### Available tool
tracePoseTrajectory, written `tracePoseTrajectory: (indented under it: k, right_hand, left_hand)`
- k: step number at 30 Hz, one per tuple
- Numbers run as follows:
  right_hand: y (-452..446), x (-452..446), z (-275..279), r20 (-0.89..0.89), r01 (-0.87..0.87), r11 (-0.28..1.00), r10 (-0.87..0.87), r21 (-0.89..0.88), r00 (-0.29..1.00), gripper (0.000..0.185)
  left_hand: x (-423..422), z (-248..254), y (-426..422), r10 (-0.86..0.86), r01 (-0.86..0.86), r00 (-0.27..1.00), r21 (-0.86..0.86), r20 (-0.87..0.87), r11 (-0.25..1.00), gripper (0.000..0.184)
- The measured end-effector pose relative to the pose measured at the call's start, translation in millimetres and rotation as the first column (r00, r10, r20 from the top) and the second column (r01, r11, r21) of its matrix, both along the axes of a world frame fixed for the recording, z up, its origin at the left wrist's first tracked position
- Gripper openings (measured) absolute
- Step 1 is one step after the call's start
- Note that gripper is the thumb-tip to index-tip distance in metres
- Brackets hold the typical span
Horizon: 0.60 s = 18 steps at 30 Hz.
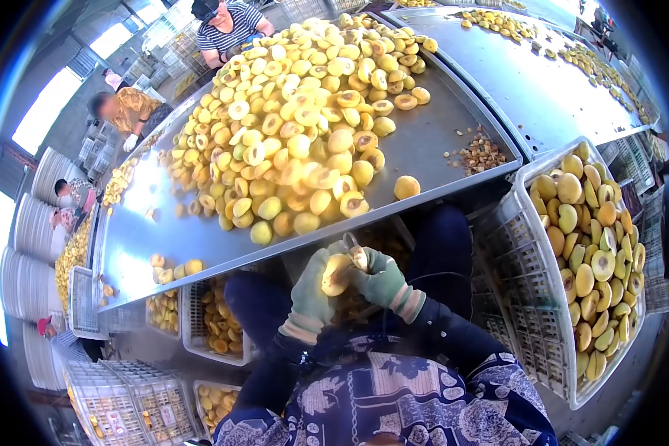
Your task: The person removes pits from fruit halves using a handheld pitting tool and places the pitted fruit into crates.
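In the head view, your gloved left hand grips a yellow fruit at six o'clock, just below centre. Your right hand, close beside it, is closed around a looped metal tool near the fruit. Toward twelve o'clock, a fruit heap sits on the bench; a filled crate stands toward four o'clock.

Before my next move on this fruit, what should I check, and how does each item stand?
1. Green-gloved left hand gripping the rounded yellow fruit: ok.
2. Green-gloved right hand holding the small looped metal tool: ok.
3. Pit cleared from that fruit: cannot tell, hands hide part of it.
4. Room in the white plastic crate at right: not ok, fruit piled near its rim.
5. Supply: ok, large yellow fruit heap on the grey metal table.
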State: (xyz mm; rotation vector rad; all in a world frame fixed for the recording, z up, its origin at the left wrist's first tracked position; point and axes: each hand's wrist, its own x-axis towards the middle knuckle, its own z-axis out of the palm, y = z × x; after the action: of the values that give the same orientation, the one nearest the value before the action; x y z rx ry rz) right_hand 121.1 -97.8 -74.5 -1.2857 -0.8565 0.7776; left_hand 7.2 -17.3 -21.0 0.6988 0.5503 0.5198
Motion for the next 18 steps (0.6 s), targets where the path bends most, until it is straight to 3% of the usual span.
tracePoseTrajectory:
  k: [1, 4, 7, 10, 11, 14, 15, 18]
  right_hand:
    - [0.4, -2.5, -0.2, -0.093, 0.005, 1.0, -0.005, -0.006, 0.996, 0.019]
    - [-3.1, -4.5, 10.1, 0.094, 0.083, 0.996, -0.084, 0.017, 0.992, 0.019]
    - [-3.9, -0.2, 18.1, 0.153, 0.018, 0.999, -0.024, 0.037, 0.988, 0.02]
    - [-5.6, -1.3, 8.4, 0.485, -0.143, 0.98, 0.059, 0.137, 0.872, 0.02]
    - [-11.1, -8.4, 4.9, 0.364, -0.191, 0.982, 0.176, 0.004, 0.915, 0.022]
    - [-19.1, -15.0, 28.0, -0.182, -0.106, 0.982, 0.077, -0.154, 0.98, 0.026]
    - [-19.2, -13.3, 25.4, -0.176, -0.093, 0.979, 0.061, -0.182, 0.983, 0.027]
    - [-18.0, -16.0, 16.6, 0.159, -0.078, 0.982, 0.106, -0.174, 0.982, 0.026]
  left_hand:
    - [-3.1, -7.2, -0.4, -0.012, 0.01, 1.0, 0.087, 0.023, 0.996, 0.044]
    - [8.1, -17.0, -8.0, 0.199, -0.197, 0.978, -0.034, 0.063, 0.98, 0.043]
    - [13.9, -23.2, -13.2, 0.291, -0.288, 0.956, -0.065, 0.03, 0.955, 0.043]
    - [17.6, -11.8, -9.8, 0.315, -0.316, 0.948, -0.035, -0.04, 0.948, 0.043]
    - [20.5, -3.8, -9.3, 0.313, -0.313, 0.95, -0.016, -0.012, 0.95, 0.043]
    - [16.4, -19.2, 3.8, 0.376, -0.377, 0.925, 0.016, 0.056, 0.926, 0.044]
    - [13.9, -13.6, 3.2, 0.36, -0.359, 0.93, -0.037, 0.069, 0.933, 0.046]
    - [15.7, 12.2, -7.5, 0.257, -0.251, 0.961, -0.065, 0.107, 0.966, 0.049]
